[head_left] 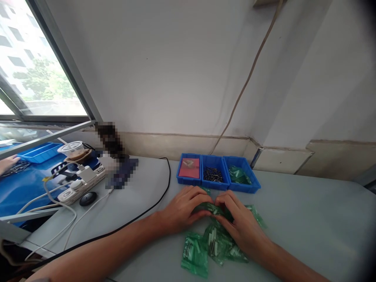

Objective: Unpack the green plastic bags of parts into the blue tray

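Between my two hands is a green plastic bag (216, 209), pinched at its edge from both sides. My left hand (188, 207) grips its left part with thumb and fingers. From the right, my right hand (239, 219) holds the other part, fingertips close to those of the left. Below them on the table lie more green bags (216, 244) with pale and metallic small pieces inside. One separate green bag (194, 254) rests to the left of that pile. Another green bag (256, 215) sticks out beyond my right hand.
Behind my hands stand three joined blue bins: one with a red card (189, 168), one with dark screws (213, 175), one with green bags (238, 175). A black cable (152, 205) crosses the table. Leftward are a power strip (82, 184), a black mouse (88, 198) and another person's hand (8, 163).
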Demonstrator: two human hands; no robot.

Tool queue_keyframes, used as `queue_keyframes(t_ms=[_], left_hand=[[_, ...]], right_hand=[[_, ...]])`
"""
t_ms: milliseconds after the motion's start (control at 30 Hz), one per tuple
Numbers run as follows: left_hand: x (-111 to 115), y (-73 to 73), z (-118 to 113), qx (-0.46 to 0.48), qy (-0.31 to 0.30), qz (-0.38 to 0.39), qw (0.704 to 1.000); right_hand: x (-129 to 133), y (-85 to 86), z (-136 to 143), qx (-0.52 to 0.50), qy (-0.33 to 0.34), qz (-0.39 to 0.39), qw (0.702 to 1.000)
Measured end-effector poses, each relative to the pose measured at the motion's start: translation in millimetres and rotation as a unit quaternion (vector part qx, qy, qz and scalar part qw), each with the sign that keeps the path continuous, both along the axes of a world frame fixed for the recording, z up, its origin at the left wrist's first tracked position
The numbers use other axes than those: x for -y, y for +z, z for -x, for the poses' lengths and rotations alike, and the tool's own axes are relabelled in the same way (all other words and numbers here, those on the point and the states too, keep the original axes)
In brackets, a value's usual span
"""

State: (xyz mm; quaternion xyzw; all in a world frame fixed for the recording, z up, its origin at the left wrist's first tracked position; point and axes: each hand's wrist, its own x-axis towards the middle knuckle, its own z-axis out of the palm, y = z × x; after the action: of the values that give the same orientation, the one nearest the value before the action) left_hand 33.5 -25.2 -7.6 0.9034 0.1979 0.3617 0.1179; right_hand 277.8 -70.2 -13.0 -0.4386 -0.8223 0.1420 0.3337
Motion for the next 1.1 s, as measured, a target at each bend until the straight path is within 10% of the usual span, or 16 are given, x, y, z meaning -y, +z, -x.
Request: queue_keyframes(t_ms=[1100], left_hand=[[0.8,-1.4,0.6,0.000,0.008,-0.006,1.000]], right_hand=[[-2.0,4.3,2.3,-0.026,0.012,-0.050,0.998]])
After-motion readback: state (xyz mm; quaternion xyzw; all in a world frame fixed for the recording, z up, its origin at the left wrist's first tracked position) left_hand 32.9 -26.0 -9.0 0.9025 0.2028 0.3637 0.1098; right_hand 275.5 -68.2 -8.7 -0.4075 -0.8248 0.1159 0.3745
